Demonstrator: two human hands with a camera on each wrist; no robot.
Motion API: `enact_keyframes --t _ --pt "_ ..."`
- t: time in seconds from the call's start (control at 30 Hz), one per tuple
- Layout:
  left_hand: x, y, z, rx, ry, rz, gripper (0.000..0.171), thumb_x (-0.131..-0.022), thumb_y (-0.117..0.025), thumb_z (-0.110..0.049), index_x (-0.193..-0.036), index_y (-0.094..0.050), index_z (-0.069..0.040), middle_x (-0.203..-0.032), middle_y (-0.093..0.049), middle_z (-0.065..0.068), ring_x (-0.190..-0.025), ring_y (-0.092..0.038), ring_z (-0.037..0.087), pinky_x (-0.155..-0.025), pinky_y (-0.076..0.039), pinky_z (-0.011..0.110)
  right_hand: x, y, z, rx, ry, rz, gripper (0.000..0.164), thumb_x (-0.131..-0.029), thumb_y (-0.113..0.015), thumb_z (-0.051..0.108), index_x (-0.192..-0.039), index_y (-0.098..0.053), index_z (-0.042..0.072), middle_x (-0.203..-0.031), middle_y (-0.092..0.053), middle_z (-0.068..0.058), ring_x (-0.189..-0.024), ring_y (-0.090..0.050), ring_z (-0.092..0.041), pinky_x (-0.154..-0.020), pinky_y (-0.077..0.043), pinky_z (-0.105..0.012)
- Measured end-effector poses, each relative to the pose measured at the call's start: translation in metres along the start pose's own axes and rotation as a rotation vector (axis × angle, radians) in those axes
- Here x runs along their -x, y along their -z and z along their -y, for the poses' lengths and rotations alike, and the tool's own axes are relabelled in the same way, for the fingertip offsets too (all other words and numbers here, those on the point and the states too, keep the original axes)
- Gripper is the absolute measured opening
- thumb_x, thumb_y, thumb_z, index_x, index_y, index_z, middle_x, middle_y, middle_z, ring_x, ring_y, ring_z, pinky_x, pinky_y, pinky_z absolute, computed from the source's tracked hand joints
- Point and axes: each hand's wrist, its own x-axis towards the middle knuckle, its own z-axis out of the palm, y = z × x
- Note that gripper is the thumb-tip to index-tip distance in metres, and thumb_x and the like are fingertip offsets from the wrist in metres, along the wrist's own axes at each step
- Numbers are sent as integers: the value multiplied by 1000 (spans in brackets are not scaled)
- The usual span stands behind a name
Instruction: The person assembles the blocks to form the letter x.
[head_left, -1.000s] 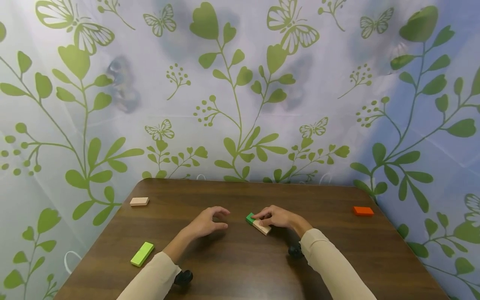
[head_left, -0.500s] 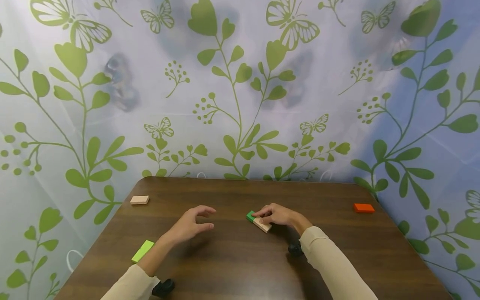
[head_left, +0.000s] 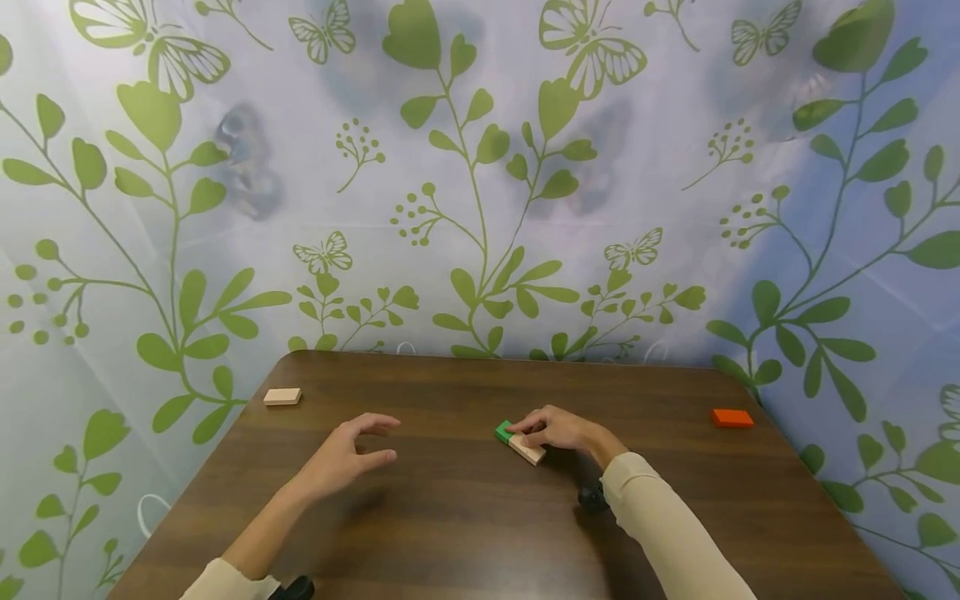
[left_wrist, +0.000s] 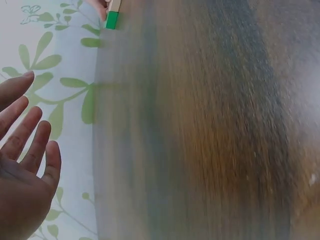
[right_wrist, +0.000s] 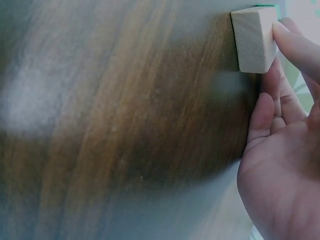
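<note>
In the head view my right hand (head_left: pixel 558 429) pinches a plain wooden block (head_left: pixel 529 452) that lies slantwise on the table. A green block (head_left: pixel 502 431) adjoins its far-left end. From the right wrist, my thumb shows against one side of the wooden block (right_wrist: pixel 252 42), fingers at the other side. My left hand (head_left: pixel 337 454) hovers over the left half of the table, its fingers loosely bent and holding nothing. The left wrist view shows that hand (left_wrist: pixel 25 170) with spread fingers, and the green block (left_wrist: pixel 112 20) at the top.
Another plain wooden block (head_left: pixel 282 397) lies near the table's back left corner. An orange block (head_left: pixel 732 418) sits close to the right edge. The brown wooden table (head_left: pixel 465 533) ends at a leaf-patterned curtain (head_left: pixel 450 208).
My left hand has drawn away leftward from the middle. Its forearm now covers the spot where a light green block was visible. My right hand stays on the wooden block.
</note>
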Motion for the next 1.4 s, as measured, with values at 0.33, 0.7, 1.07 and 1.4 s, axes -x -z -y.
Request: enact_keyframes --t 0.33,0.7,1.07,1.4 --pt "28 26 -3 -65 -13 -78 41 -92 -82 -16 -130 -67 -12 -129 -66 3 -119 -59 35 -89 -51 55 2 -5 1 -48 10 9 35 -101 -68 8 -136 -70 8 -126 -63 -9 -102 -58 -22 -85 -51 -38" --pt "63 47 9 -167 22 -188 49 -91 -83 -23 -135 -64 -13 -135 -63 5 -122 -56 34 -88 -50 57 3 -9 -2 -46 -7 -1 35 -101 -69 11 -135 -70 10 -129 -63 -10 -109 -60 -23 -88 -52 -39" --pt "100 71 49 -238 167 -264 68 -87 -86 -20 -143 -54 0 -140 -53 27 -123 -50 47 -86 -47 62 4 -5 2 -48 0 -4 34 -101 -68 10 -136 -69 8 -129 -63 -10 -107 -59 -22 -88 -52 -40" --pt "110 76 71 -263 213 -239 75 -82 -90 -19 -142 -53 5 -138 -52 35 -120 -52 56 -85 -49 66 4 -3 1 -41 -1 -8 35 -102 -68 11 -136 -70 9 -131 -63 -11 -106 -59 -21 -87 -51 -40"
